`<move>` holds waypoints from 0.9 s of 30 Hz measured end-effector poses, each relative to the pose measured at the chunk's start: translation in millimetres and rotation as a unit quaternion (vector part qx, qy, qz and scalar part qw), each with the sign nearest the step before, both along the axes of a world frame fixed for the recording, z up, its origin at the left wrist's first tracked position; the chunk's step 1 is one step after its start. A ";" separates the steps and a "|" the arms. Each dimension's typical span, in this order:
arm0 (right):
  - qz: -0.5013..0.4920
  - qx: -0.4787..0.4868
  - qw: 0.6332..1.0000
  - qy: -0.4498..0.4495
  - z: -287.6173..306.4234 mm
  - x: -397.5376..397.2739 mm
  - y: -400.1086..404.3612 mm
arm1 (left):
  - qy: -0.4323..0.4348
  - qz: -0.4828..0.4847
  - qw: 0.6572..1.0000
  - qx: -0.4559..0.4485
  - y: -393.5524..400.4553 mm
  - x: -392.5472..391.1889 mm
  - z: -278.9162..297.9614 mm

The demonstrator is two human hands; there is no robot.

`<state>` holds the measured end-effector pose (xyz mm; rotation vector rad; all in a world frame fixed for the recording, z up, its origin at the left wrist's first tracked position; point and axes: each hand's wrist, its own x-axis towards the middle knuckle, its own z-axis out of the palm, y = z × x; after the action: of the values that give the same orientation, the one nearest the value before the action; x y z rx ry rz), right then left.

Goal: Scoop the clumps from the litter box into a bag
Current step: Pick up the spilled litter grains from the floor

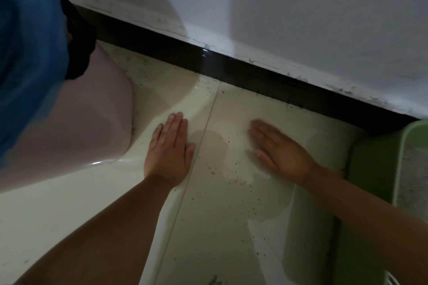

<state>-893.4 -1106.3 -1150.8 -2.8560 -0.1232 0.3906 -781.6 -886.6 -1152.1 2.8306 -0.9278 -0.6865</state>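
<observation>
1. Floor [208, 227]: pale tile, scattered litter grains [231, 178].
2. Litter box [379, 169]: green, at the floor's right edge.
3. Left hand [170, 152], right hand [281, 152]: fingers straight, flat, holding nothing.
4. Judgement: scooping not begun; scoop and bag not visible, must be fetched next.

Single head view, looking steeply down, close over tiled floor [231, 215]; dark baseboard [231, 69] and wall toward 12 to 2 o'clock.
</observation>
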 end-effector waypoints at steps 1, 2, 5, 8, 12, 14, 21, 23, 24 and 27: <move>0.036 0.025 0.999 -0.002 -0.5 -4.2 5.5 | 0.003 0.000 1.000 0.001 -0.2 0.3 0.4; 0.065 0.052 0.996 -0.006 -0.6 -5.6 10.4 | 0.005 -0.001 1.000 0.002 0.2 0.1 0.2; 0.084 0.092 0.991 -0.042 -2.5 19.9 19.0 | 0.006 -0.001 1.000 0.000 0.2 0.5 -0.2; 0.068 0.030 0.995 -0.066 0.7 71.5 20.5 | 0.007 -0.009 1.000 0.012 0.6 -0.6 2.0; 0.048 -0.026 0.994 0.099 -8.3 102.5 16.4 | 0.012 -0.007 1.000 0.005 0.9 0.8 2.5; 0.094 -0.024 0.994 0.050 -9.1 89.0 21.3 | 0.017 -0.011 1.000 0.003 1.2 0.9 2.6; 0.269 0.082 0.960 0.009 -15.5 -12.9 23.2 | 0.017 -0.022 0.999 0.024 1.3 2.7 -1.3; 0.255 0.123 0.959 -0.018 -16.7 0.9 24.1 | 0.013 -0.024 0.999 0.021 0.8 3.0 -1.3; 0.229 0.120 0.966 -0.017 -18.4 17.4 23.8 | 0.011 -0.023 1.000 0.018 0.4 3.0 -0.6; 0.115 0.036 0.993 -0.005 -9.1 75.9 28.9 | 0.002 -0.026 0.999 0.022 1.0 1.1 -0.6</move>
<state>-817.4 -1077.4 -1159.9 -2.7789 -0.4605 0.4082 -780.4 -885.6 -1152.7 2.8511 -1.0015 -0.7271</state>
